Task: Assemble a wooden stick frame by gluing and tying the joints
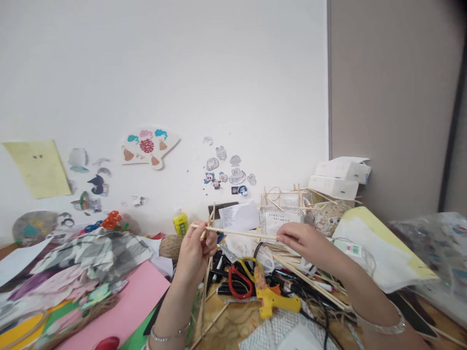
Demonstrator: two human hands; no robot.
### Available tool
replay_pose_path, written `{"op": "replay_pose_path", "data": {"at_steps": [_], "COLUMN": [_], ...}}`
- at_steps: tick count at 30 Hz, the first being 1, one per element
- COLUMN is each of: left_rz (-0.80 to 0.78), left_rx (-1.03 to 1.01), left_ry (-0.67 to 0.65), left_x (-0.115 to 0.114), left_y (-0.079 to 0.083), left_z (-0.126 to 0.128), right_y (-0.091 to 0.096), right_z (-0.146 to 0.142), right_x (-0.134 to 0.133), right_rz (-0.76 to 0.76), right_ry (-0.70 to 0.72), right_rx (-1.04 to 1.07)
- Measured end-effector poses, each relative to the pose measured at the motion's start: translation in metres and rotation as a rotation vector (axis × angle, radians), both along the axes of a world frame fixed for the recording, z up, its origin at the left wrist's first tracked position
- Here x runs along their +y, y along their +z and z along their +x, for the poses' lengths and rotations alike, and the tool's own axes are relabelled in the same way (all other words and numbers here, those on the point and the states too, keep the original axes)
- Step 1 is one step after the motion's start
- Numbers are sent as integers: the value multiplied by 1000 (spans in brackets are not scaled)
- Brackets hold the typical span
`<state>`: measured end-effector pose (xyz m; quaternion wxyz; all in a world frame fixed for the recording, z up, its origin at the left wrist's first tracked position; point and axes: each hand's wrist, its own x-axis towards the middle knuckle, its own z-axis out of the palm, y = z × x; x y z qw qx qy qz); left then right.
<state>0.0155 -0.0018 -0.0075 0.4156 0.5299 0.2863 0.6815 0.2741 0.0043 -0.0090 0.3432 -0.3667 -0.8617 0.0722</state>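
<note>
Pale, cream-coloured wood: the horizontal stick [239, 233] is slender, straight and evenly coloured along its visible length, with no break seen. It is raised over the middle of the desk [233, 323], running nearly level with a slight drop toward the right. The left hand [195, 250] pinches it near one blunt end, which projects just beyond the fingers; the right hand [297, 238] grips the opposite end between thumb and fingertips, the tip being covered. At the left hand, the stick crosses several upright sticks [213, 213] of similar wood, whose lower lengths run down beside the forearm toward the near edge of the desk; whether the pieces are joined at the crossing cannot be determined. Beneath the span lie scissors [241, 283] with a red handle loop and, touching or nearly touching them, a yellow glue gun [279, 301]. A loose bundle of sticks [310, 279] in matching colour lies below the right forearm. A ball of twine [170, 247] sits just left of the left hand, with a yellow bottle [180, 222] behind it toward the far edge. Pink sheet material [136, 301] covers part of the left side.
</note>
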Motion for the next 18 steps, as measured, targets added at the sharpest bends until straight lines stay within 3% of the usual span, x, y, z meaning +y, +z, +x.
{"op": "replay_pose_path", "data": {"at_steps": [7, 12, 18], "left_rz": [183, 303, 424], "left_rx": [196, 537, 939], "left_ry": [179, 363, 422], "left_x": [-9, -18, -17], "left_y": [-2, -5, -7], "left_z": [-2, -4, 2], "right_y": [4, 6, 7], "right_z": [-1, 5, 10], "right_x": [-7, -7, -8], "right_rz": [80, 92, 131], "right_ry": [-98, -191, -199], "right_rx": [5, 6, -27]}}
